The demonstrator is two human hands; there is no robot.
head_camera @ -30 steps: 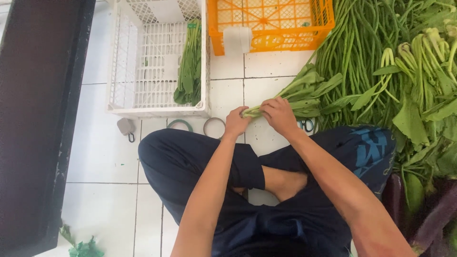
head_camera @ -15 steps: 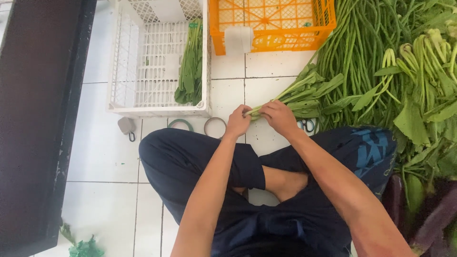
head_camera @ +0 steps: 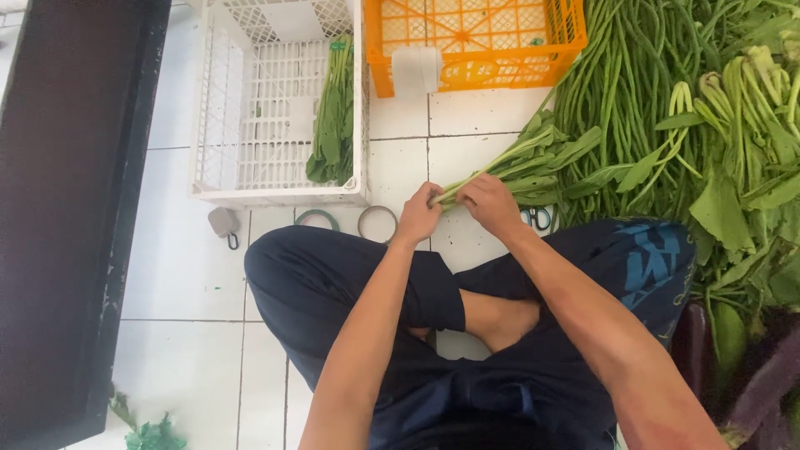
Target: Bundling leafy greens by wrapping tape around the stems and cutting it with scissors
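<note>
- Gripping the stem ends of a bundle of leafy greens [head_camera: 533, 162], both hands meet at the centre of the head view, just above the crossed legs in dark trousers [head_camera: 333, 283].
- Left hand [head_camera: 419, 215] is closed round the cut ends of the stems, fingers curled, thumb side up, sitting at about 9 o'clock of the other hand and touching it.
- Right hand [head_camera: 490, 202] is closed over the same stems just beside it, knuckles toward the camera; whether a band is between the fingers cannot be told.
- The bundle runs from the hands out toward 2 o'clock, stems low, leaves fanning over the white floor tiles [head_camera: 400, 125] and against the big heap.
- That heap of long green beans [head_camera: 633, 75] fills 1 to 2 o'clock, with pale-stalked leafy vegetables [head_camera: 742, 108] further out at 3 o'clock.
- Dark purple aubergines [head_camera: 762, 383] lie at 4 o'clock, beside the right knee.
- White plastic crate [head_camera: 225, 125] at 11 o'clock holds one tied bunch of greens [head_camera: 333, 125] along its right wall.
- Orange plastic crate [head_camera: 475, 37] sits at 12 o'clock, just beside the white one.
- Two tape rolls [head_camera: 377, 222] lie on the tiles at 9 o'clock of the left hand, close to the knee.
- Scissors [head_camera: 540, 218] peek out just right of the right hand.
- Dark board [head_camera: 67, 208] runs down the far 9 o'clock edge.
</note>
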